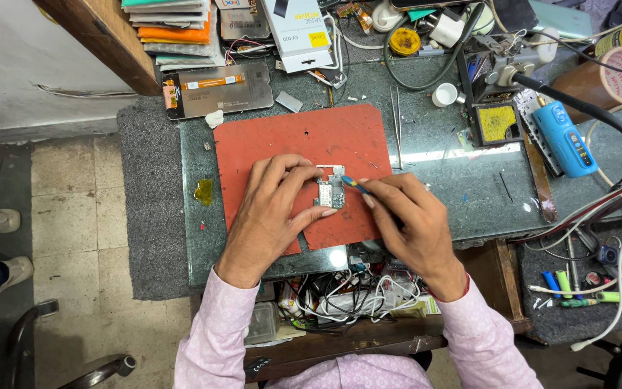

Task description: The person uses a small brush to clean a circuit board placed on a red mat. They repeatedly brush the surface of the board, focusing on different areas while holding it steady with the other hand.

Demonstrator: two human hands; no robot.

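Grey stone-topped table [455, 180], red rubber work mat [304, 144] at centre. Left hand [271, 209] pinning small rectangular circuit board [329, 189] flat on mat. Right hand [415, 223] pinching blue-tipped thin tool [354, 184] at board's right edge. Best kept: board pressed firmly, tip shallow, light pressure.

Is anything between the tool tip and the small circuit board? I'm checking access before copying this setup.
Nothing visible: the blue-tipped tool in the right hand meets the small green-and-silver circuit board directly; left hand fingers steady its other edges.
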